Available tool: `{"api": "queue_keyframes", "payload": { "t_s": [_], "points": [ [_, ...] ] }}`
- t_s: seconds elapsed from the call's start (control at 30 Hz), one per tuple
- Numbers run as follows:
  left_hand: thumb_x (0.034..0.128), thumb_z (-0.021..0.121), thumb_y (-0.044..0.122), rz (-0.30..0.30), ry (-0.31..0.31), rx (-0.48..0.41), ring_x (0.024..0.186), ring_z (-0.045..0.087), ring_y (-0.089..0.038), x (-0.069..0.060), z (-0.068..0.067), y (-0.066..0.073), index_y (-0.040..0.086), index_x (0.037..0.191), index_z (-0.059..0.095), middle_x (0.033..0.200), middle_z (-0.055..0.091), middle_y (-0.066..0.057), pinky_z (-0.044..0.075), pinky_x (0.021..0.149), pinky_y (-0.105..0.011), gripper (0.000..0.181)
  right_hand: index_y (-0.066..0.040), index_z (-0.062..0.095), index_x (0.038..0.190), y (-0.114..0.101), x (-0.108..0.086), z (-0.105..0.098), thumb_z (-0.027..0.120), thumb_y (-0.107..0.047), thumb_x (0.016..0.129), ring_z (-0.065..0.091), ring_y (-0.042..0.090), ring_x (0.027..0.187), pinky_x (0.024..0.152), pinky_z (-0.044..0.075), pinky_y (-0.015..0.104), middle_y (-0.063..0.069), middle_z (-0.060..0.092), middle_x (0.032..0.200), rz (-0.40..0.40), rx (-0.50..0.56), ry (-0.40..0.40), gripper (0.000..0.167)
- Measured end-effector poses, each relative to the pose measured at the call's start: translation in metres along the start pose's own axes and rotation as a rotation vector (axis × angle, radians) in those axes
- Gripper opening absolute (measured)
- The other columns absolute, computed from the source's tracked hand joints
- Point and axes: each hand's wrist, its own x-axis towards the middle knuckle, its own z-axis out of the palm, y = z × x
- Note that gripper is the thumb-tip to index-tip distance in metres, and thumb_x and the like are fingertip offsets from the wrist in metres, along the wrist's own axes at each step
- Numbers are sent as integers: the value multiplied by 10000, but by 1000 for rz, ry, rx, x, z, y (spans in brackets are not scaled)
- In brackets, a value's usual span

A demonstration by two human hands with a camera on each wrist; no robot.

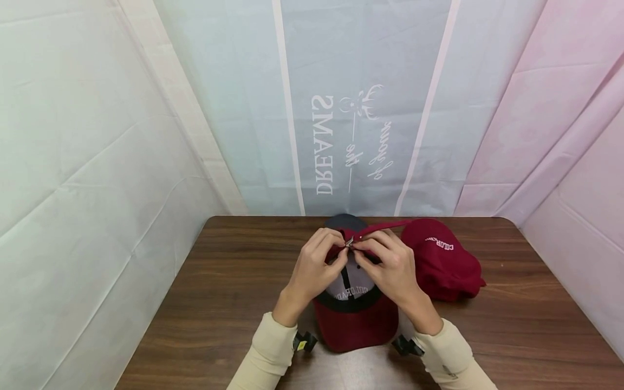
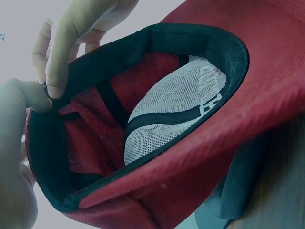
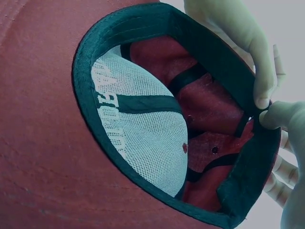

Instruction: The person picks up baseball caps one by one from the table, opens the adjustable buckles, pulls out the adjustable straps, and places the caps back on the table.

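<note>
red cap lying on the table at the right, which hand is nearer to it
Right. The right hand is just left of the lying red cap; the left hand is farther left, past the right one.

Diffuse light brightens the head view, with pale glare on the near part of the brown wood-grain surface (image 1: 361, 371); both wrist views are dimmer, tinted blue-green and partly washed out.

A cream left sleeve (image 1: 265, 357) and a cream right sleeve (image 1: 450, 352) are worn, and both are ended by thick cuffs (image 1: 277, 337). The left hand (image 1: 316, 265) and the right hand (image 1: 394, 266) are left uncovered. Beside the left cuff, a small black device (image 1: 311, 340) is seen, marked with a yellow patch (image 1: 301, 345); beside the right one, another black device (image 1: 408, 345) is seen.
</note>
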Motion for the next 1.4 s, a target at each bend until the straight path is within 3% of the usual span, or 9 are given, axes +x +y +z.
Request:
{"api": "queue_keyframes", "payload": {
  "t_s": [0.63, 0.93, 1.17, 1.4],
  "points": [
    [849, 749, -80, 9, 8, -8, 913, 656, -165, -1, -1, -2, 89, 955, 643, 1016, 708, -55, 551, 760, -234, 226, -119, 822, 919, -2, -2, 1, 881, 26, 747, 705, 243, 833, 684, 581, 417, 34, 764, 915, 34, 13, -39, 233],
    [868, 721, -61, 12, 1, -8, 912, 663, -171, -2, 0, -4, 82, 937, 630, 1008, 705, -59, 559, 769, -244, 184, -125, 817, 912, -1, -4, 0, 876, -19, 770, 703, 231, 830, 671, 583, 406, 28, 765, 912, 46, -3, -70, 187],
    [867, 705, -55, 17, 6, -10, 919, 678, -181, -2, 0, -4, 81, 914, 612, 994, 715, -61, 567, 779, -247, 172, -133, 825, 911, -2, -5, -2, 828, -125, 888, 709, 227, 821, 671, 585, 400, 29, 774, 910, 47, -1, -76, 25],
    [889, 722, -40, 1, -9, -12, 940, 687, -177, -2, -1, -3, 86, 932, 654, 1008, 723, -56, 576, 800, -242, 149, -129, 831, 918, -1, -4, -4, 881, 4, 760, 710, 221, 820, 692, 566, 378, 13, 782, 911, 63, 18, -58, 212]
  ]
}}
